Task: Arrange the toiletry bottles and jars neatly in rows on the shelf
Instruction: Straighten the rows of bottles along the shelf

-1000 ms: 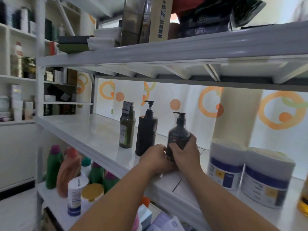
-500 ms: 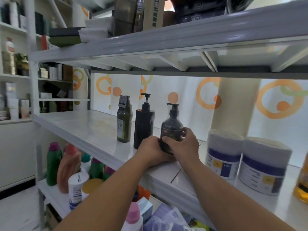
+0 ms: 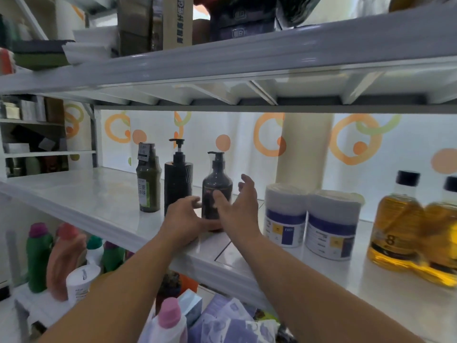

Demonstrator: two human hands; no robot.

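a: where's the dark rounded pump bottle (image 3: 217,191)?

b: upright on the middle shelf (image 3: 81,194), long axis vertical, just right of the black pump bottle (image 3: 178,186) and the green bottle (image 3: 148,179) (the three read as one row).

a: and the hands?

b: one on either side of it. the left hand (image 3: 181,216) curves loosely by its base; i can't tell whether it touches. the right hand (image 3: 238,206) is spread, thumb across the bottle's front, fingers clear of it.

a: next?

b: probably the white jars (image 3: 284,214). they stand just right of the right hand, so that hand is nearer.
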